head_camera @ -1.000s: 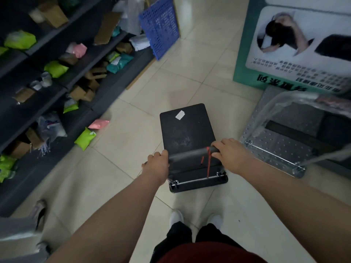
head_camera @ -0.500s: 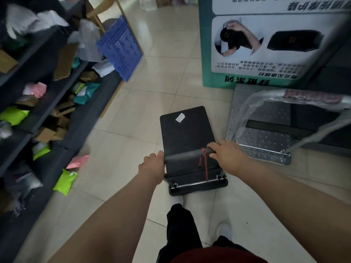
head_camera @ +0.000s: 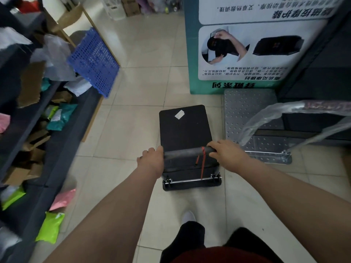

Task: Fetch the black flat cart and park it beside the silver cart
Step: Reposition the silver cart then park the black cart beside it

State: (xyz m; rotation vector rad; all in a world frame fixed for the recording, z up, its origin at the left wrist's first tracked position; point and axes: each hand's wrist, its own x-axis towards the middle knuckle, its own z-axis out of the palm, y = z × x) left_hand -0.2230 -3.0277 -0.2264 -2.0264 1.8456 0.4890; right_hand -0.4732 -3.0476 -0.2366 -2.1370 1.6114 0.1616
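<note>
The black flat cart [head_camera: 185, 128] stands on the tiled floor in front of me, a white sticker near its far edge. A red string hangs from its dark handle bar [head_camera: 183, 153]. My left hand [head_camera: 152, 160] grips the bar's left end and my right hand [head_camera: 226, 153] grips its right end. The silver cart [head_camera: 245, 111], a dimpled metal platform with a plastic-wrapped handle [head_camera: 284, 111], sits just right of the black cart, a narrow strip of floor between them.
Dark shelves [head_camera: 28, 130] with parcels and cardboard line the left side, with a blue perforated panel [head_camera: 95, 61] leaning at their far end. A green and white sign board [head_camera: 237, 44] stands behind the silver cart. Bags [head_camera: 50, 226] lie on the floor at lower left.
The black cart has rolled forward alongside the silver cart, and more of the aisle and sign board has come into view. Both hands have stayed on the handle bar.
</note>
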